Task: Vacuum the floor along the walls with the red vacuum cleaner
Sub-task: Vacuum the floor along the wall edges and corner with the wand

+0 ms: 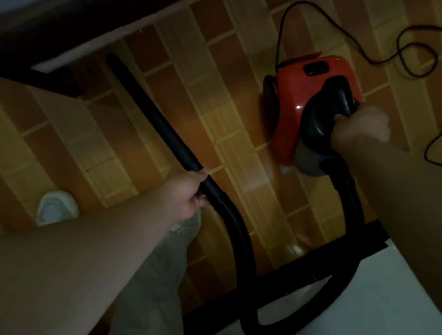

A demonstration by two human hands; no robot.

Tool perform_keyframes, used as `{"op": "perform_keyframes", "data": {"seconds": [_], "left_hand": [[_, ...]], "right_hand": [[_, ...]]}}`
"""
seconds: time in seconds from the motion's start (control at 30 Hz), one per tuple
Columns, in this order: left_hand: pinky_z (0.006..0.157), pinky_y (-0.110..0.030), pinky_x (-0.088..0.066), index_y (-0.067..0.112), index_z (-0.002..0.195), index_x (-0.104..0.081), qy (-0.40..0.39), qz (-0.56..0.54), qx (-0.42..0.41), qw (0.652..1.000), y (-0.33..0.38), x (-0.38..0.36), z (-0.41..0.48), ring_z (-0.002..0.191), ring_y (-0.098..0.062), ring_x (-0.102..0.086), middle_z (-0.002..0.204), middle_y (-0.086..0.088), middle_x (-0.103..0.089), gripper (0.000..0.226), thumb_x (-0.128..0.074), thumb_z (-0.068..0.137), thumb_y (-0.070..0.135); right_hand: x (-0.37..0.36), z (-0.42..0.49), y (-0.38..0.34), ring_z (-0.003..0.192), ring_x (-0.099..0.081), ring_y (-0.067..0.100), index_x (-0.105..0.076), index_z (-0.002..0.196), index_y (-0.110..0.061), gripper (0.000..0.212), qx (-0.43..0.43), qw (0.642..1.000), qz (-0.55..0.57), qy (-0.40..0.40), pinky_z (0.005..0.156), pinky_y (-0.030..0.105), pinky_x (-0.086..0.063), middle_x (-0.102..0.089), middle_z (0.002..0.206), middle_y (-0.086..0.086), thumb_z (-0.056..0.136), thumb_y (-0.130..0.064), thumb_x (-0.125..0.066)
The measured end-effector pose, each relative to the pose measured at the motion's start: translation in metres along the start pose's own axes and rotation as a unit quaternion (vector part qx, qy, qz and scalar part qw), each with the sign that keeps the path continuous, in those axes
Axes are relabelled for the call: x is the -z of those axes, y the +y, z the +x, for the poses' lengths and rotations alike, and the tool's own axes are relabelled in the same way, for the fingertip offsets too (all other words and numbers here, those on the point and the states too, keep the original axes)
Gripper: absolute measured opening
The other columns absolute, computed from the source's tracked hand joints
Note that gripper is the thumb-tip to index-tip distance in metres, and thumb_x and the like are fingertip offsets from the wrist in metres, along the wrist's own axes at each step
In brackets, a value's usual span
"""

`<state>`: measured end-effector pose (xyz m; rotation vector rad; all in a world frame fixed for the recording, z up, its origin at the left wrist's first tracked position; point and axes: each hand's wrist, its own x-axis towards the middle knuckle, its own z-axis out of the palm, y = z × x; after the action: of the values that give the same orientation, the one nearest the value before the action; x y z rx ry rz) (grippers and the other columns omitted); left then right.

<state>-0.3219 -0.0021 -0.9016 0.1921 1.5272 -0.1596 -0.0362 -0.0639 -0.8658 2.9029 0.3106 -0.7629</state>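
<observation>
The red vacuum cleaner (293,103) is over the tiled floor at the upper right. My right hand (361,128) grips its black top handle. A black ribbed hose (242,239) loops from the vacuum's lower end down over a white surface and back up to a long black tube (152,114). My left hand (185,193) grips that tube near where the hose joins it. The tube's far tip (113,59) points up-left to the base of a dark wooden edge by the wall. The room is dim.
The black power cord (427,65) curls over the orange and yellow floor tiles (234,51) at the upper right. A white slipper (54,207) lies at the lower left. A white surface (363,325) with a dark edge fills the lower right. My trouser leg (151,288) is below.
</observation>
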Motion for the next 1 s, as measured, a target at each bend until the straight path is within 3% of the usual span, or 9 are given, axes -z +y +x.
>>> {"op": "perform_keyframes", "data": {"seconds": [0.13, 0.27, 0.33, 0.5, 0.6, 0.67, 0.77, 0.93, 1.0], "left_hand": [[0.076, -0.047, -0.062, 0.000, 0.131, -0.053, -0.009, 0.021, 0.014, 1.000, -0.006, 0.025, -0.012, 0.111, -0.030, -0.063, 0.117, -0.014, -0.061, 0.031, -0.058, 0.102, 0.009], [0.079, -0.047, -0.060, 0.000, 0.126, -0.054, -0.021, 0.037, 0.034, 0.999, -0.014, 0.059, -0.024, 0.101, -0.029, -0.066, 0.110, -0.017, -0.064, 0.026, -0.057, 0.102, 0.009], [0.074, -0.047, -0.060, -0.001, 0.124, -0.055, -0.023, 0.044, 0.036, 0.998, -0.019, 0.079, -0.029, 0.099, -0.030, -0.066, 0.112, -0.019, -0.064, 0.024, -0.057, 0.102, 0.007], [0.080, -0.052, -0.061, 0.003, 0.128, -0.056, -0.029, 0.048, 0.045, 0.997, -0.037, 0.127, -0.034, 0.102, -0.032, -0.067, 0.117, -0.018, -0.065, 0.030, -0.061, 0.099, 0.007], [0.089, -0.054, -0.058, 0.003, 0.115, -0.059, -0.030, 0.036, 0.052, 0.998, -0.046, 0.154, -0.036, 0.102, -0.030, -0.066, 0.112, -0.016, -0.064, 0.015, -0.060, 0.100, 0.007], [0.092, -0.055, -0.057, 0.003, 0.106, -0.059, -0.021, 0.016, 0.054, 0.998, -0.051, 0.174, -0.037, 0.107, -0.032, -0.065, 0.113, -0.016, -0.063, 0.007, -0.060, 0.100, 0.008], [0.079, -0.047, -0.059, 0.001, 0.110, -0.059, -0.011, -0.011, 0.051, 0.999, -0.051, 0.203, -0.039, 0.106, -0.030, -0.064, 0.112, -0.017, -0.063, 0.013, -0.058, 0.101, 0.009], [0.094, -0.054, -0.055, 0.001, 0.109, -0.059, 0.022, -0.047, 0.022, 0.998, -0.043, 0.247, -0.046, 0.103, -0.030, -0.064, 0.107, -0.015, -0.063, 0.011, -0.059, 0.100, 0.006], [0.085, -0.052, -0.058, 0.000, 0.115, -0.059, 0.036, -0.050, 0.005, 0.998, -0.036, 0.264, -0.048, 0.097, -0.027, -0.064, 0.104, -0.013, -0.062, 0.016, -0.060, 0.100, 0.005]], "right_hand": [[-0.020, -0.040, -0.008, 0.114, -0.063, 0.037, -0.056, 0.132, -0.002, 0.044, -0.012, 1.000, 0.020, -0.018, 0.080, 0.035, -0.048, -0.062, 0.128, 0.021, 0.101, -0.033, -0.056], [-0.044, -0.079, -0.023, 0.115, -0.063, 0.036, -0.056, 0.130, 0.002, 0.047, -0.032, 0.998, 0.039, -0.024, 0.075, 0.033, -0.043, -0.061, 0.129, 0.022, 0.100, -0.034, -0.057], [-0.056, -0.097, -0.031, 0.115, -0.062, 0.037, -0.056, 0.131, 0.002, 0.048, -0.048, 0.997, 0.043, -0.028, 0.079, 0.034, -0.047, -0.061, 0.129, 0.022, 0.100, -0.034, -0.057], [-0.084, -0.138, -0.048, 0.115, -0.061, 0.038, -0.053, 0.135, -0.001, 0.050, -0.046, 0.998, 0.030, -0.035, 0.092, 0.039, -0.050, -0.059, 0.130, 0.023, 0.100, -0.038, -0.055], [-0.099, -0.158, -0.061, 0.111, -0.064, 0.039, -0.056, 0.130, -0.001, 0.051, -0.038, 0.999, 0.018, -0.030, 0.102, 0.046, -0.049, -0.064, 0.122, 0.023, 0.098, -0.040, -0.054], [-0.106, -0.174, -0.073, 0.112, -0.064, 0.038, -0.055, 0.133, -0.001, 0.051, -0.037, 0.999, 0.020, -0.032, 0.098, 0.045, -0.052, -0.063, 0.124, 0.022, 0.098, -0.039, -0.054], [-0.111, -0.191, -0.089, 0.113, -0.064, 0.036, -0.055, 0.135, -0.002, 0.050, -0.029, 0.999, 0.030, -0.033, 0.093, 0.042, -0.053, -0.063, 0.128, 0.019, 0.098, -0.036, -0.056], [-0.119, -0.211, -0.119, 0.102, -0.069, 0.032, -0.061, 0.126, -0.003, 0.046, -0.050, 0.995, 0.068, -0.053, 0.081, 0.041, -0.058, -0.067, 0.121, 0.016, 0.095, -0.037, -0.061], [-0.125, -0.218, -0.130, 0.101, -0.069, 0.031, -0.061, 0.125, -0.004, 0.044, -0.065, 0.992, 0.086, -0.060, 0.074, 0.035, -0.055, -0.068, 0.120, 0.015, 0.095, -0.036, -0.063]]}}
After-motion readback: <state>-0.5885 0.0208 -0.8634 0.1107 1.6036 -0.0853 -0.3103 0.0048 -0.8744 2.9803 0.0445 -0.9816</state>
